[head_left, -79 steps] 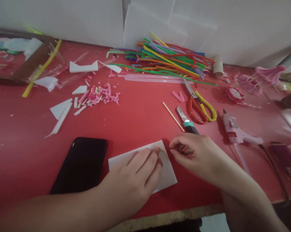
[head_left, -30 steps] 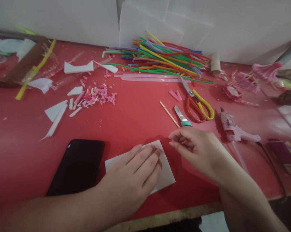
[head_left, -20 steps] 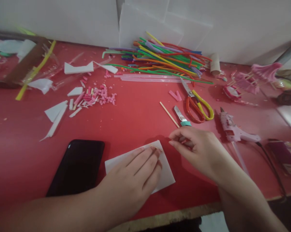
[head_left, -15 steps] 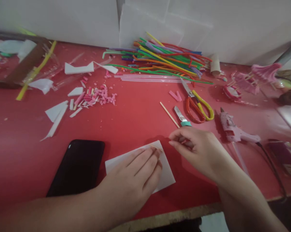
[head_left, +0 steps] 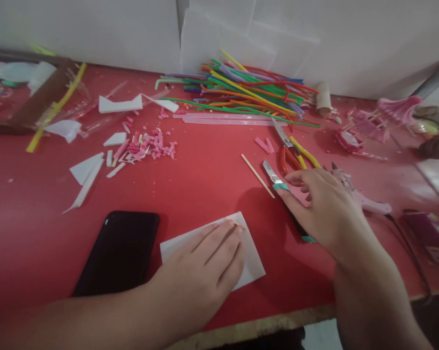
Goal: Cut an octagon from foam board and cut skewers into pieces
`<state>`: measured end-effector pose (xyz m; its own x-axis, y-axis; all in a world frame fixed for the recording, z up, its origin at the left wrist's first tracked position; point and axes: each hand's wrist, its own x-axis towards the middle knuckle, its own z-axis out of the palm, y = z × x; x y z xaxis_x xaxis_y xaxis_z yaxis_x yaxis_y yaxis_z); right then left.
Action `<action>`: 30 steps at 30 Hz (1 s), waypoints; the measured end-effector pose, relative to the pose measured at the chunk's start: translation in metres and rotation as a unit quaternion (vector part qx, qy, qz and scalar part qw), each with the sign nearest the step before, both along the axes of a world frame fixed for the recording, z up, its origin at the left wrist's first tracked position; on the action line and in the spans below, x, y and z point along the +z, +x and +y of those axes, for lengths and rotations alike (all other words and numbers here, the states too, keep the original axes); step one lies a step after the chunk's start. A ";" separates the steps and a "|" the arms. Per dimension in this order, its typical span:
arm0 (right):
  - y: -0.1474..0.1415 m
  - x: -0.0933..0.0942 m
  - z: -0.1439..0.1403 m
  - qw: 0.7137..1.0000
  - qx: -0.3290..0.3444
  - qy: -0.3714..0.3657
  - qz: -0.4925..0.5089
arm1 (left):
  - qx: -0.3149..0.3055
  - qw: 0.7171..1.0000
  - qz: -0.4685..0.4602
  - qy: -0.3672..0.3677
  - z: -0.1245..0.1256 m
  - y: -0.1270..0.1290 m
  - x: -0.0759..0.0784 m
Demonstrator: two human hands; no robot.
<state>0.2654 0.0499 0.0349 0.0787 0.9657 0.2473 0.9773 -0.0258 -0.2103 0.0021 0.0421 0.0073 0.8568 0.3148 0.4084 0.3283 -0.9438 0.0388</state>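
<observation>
My left hand [head_left: 201, 272] lies flat, fingers together, pressing a small white sheet [head_left: 254, 262] onto the red table [head_left: 204, 180] near its front edge. My right hand [head_left: 324, 209] is spread over a utility knife [head_left: 271, 173] to the right of the sheet. Its index finger lies along the knife by the teal collar, and the palm covers the black handle. The blade sticks out past the fingertips. A thin wooden stick [head_left: 257, 175] lies just left of the blade.
Red and yellow scissors [head_left: 288, 146] and a pink glue gun [head_left: 368, 206] with its cord lie beside my right hand. A black phone [head_left: 119, 253] sits left of the sheet. Coloured straws [head_left: 248, 92] are piled at the back wall; pink bits [head_left: 149, 146] and white scraps [head_left: 84, 170] are scattered at the left.
My right hand has left the sheet's corner, moved right and away from me, and spread open over the utility knife. My left hand has stayed on the sheet.
</observation>
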 end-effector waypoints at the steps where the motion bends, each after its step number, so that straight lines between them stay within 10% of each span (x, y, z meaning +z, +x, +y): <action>1: 0.004 -0.003 0.001 1.000 -0.013 -0.013 -0.020 | 0.001 1.000 -0.002 0.002 0.000 0.000 0.000; 10: 0.000 0.000 0.006 0.988 -0.025 -0.145 -0.038 | 0.004 1.000 -0.008 0.010 0.000 0.001 -0.003; 15: -0.007 0.016 -0.010 0.994 0.091 -0.053 0.021 | 0.005 1.000 -0.005 0.009 -0.001 0.001 -0.006; 30: -0.004 0.020 -0.030 0.927 0.323 -0.185 0.042 | -0.004 1.000 0.007 0.001 -0.001 -0.001 -0.007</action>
